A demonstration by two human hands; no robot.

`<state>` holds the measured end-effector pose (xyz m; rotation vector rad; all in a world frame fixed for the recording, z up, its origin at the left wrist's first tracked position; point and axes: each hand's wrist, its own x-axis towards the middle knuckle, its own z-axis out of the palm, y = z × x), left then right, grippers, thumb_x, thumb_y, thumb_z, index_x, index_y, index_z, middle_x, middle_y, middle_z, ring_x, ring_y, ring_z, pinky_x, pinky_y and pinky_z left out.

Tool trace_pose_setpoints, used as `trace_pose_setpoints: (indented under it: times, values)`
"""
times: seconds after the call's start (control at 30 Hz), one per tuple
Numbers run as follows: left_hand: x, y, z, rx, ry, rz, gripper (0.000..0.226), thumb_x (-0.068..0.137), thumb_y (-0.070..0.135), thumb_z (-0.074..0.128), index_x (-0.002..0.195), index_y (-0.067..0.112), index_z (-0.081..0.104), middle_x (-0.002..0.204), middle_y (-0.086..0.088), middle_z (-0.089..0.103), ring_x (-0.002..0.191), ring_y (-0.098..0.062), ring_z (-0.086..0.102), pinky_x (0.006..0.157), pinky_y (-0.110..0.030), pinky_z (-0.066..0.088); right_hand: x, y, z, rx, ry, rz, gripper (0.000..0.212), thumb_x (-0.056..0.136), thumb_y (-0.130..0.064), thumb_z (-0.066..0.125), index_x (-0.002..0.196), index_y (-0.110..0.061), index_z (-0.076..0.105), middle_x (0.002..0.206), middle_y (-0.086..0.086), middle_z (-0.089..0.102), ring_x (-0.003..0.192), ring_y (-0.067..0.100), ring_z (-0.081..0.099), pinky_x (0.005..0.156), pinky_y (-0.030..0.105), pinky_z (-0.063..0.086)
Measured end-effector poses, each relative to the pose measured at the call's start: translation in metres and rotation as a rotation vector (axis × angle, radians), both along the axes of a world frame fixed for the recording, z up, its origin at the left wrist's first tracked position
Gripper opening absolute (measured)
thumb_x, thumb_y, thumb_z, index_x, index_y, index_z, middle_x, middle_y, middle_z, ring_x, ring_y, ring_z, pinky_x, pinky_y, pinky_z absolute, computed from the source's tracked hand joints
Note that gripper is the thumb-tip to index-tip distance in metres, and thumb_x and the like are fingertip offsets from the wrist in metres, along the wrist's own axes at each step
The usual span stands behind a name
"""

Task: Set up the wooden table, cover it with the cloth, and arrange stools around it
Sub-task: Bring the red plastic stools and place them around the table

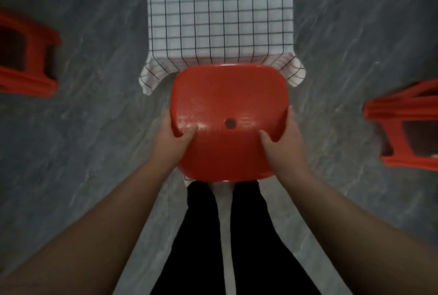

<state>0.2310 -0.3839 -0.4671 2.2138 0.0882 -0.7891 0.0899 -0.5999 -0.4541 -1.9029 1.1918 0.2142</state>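
two hands grip one red stool [228, 114] by its seat edges in the head view, left hand [176, 132] and right hand [283, 136], at the near end of the cloth [220, 15] covered table. next: probably lower it squarely. three stools counted: side stool [26, 57], other stool [403, 128].

Arms: left bare, no sleeves seen
Legs [227, 235]: clad in black trousers
Hands [176, 136]: no rings or gloves worn
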Motion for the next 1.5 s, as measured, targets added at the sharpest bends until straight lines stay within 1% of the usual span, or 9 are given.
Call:
trace_pose_setpoints:
  times: [0.2, 0.3, 0.5, 0.6, 0.8, 1.0, 1.1, 1.27, 1.5]
  values:
    - [0.012, 0.002, -0.085, 0.028, 0.041, 0.008, 0.056, 0.089, 0.033, 0.072, 0.137, 0.025, 0.044, 0.117, 0.013, 0.059, 0.1, 0.001, 0.059, 0.077, -0.013, 0.043, 0.016, 0.0, -0.087, 0.047, -0.003, 0.012, 0.088, 0.093, -0.034, 0.065, 0.16, -0.034, 0.008, 0.163, -0.008, 0.026, 0.144, 0.012, 0.033, 0.117, 0.036, 0.03]
    - [0.016, 0.009, -0.114, 0.035, 0.078, 0.023, 0.063, 0.088, 0.035, 0.072, 0.142, 0.024, 0.041, 0.125, 0.008, 0.057, 0.11, -0.011, 0.058, 0.087, -0.023, 0.045, 0.017, 0.009, -0.117, 0.063, 0.02, 0.021, 0.087, 0.093, -0.033, 0.064, 0.16, -0.031, 0.008, 0.163, -0.004, 0.026, 0.146, 0.015, 0.032, 0.12, 0.04, 0.03]
    - [0.013, 0.019, -0.134, 0.082, 0.099, 0.021, 0.065, 0.09, 0.034, 0.071, 0.145, 0.023, 0.038, 0.124, 0.01, 0.054, 0.108, -0.008, 0.054, 0.071, -0.004, 0.038, 0.012, 0.022, -0.132, 0.074, 0.031, 0.014, 0.087, 0.094, -0.028, 0.065, 0.161, -0.029, 0.009, 0.162, -0.002, 0.028, 0.146, 0.016, 0.033, 0.12, 0.038, 0.029]
    - [0.016, 0.022, -0.137, 0.062, 0.117, 0.021, 0.072, 0.089, 0.037, 0.071, 0.149, 0.022, 0.035, 0.135, 0.004, 0.055, 0.119, -0.015, 0.056, 0.09, -0.022, 0.043, 0.013, 0.025, -0.137, 0.061, 0.024, 0.027, 0.087, 0.094, -0.03, 0.064, 0.16, -0.033, 0.008, 0.163, -0.004, 0.027, 0.145, 0.015, 0.034, 0.12, 0.042, 0.031]
    - [0.022, 0.024, -0.127, 0.094, 0.154, -0.054, 0.077, 0.092, 0.038, 0.068, 0.154, 0.023, 0.025, 0.142, -0.001, 0.05, 0.125, -0.021, 0.053, 0.093, -0.029, 0.042, 0.019, 0.027, -0.13, 0.044, 0.078, 0.092, 0.088, 0.095, -0.027, 0.063, 0.161, -0.022, 0.005, 0.165, 0.001, 0.02, 0.149, 0.017, 0.026, 0.119, 0.032, 0.022]
    - [0.019, 0.012, -0.046, 0.165, 0.053, -0.184, 0.069, 0.095, 0.026, 0.061, 0.154, 0.022, 0.025, 0.133, -0.001, 0.055, 0.117, -0.022, 0.058, 0.09, -0.03, 0.042, 0.027, 0.014, -0.049, -0.019, 0.104, 0.191, 0.065, 0.091, -0.022, 0.061, 0.149, -0.011, 0.036, 0.156, 0.012, 0.035, 0.146, 0.028, 0.032, 0.121, 0.046, 0.027]
    - [0.013, 0.014, 0.035, 0.167, -0.059, -0.294, 0.057, 0.097, 0.024, 0.056, 0.15, 0.021, 0.034, 0.126, 0.002, 0.056, 0.117, -0.021, 0.058, 0.091, -0.031, 0.043, 0.017, 0.013, 0.033, -0.095, 0.073, 0.257, 0.067, 0.094, -0.019, 0.06, 0.153, -0.004, 0.031, 0.161, 0.013, 0.031, 0.151, 0.024, 0.023, 0.122, 0.036, 0.017]
    - [-0.009, 0.026, 0.163, 0.311, -0.347, -0.612, 0.067, 0.097, 0.038, 0.05, 0.155, 0.012, 0.026, 0.157, -0.015, 0.035, 0.145, -0.03, 0.032, 0.119, -0.045, 0.027, -0.025, 0.031, 0.169, -0.263, 0.013, 0.355, 0.07, 0.096, -0.03, 0.057, 0.156, -0.009, 0.028, 0.161, 0.009, 0.032, 0.15, 0.024, 0.024, 0.124, 0.038, 0.018]
    - [-0.072, 0.018, 0.283, 0.359, -0.582, -0.842, 0.071, 0.098, 0.049, 0.042, 0.157, 0.018, 0.019, 0.163, -0.011, 0.023, 0.15, -0.032, 0.018, 0.12, -0.052, 0.023, -0.088, 0.054, 0.273, -0.517, -0.025, 0.412, 0.072, 0.093, -0.044, 0.047, 0.157, -0.016, 0.029, 0.161, 0.011, 0.032, 0.15, 0.029, 0.026, 0.121, 0.049, 0.024]
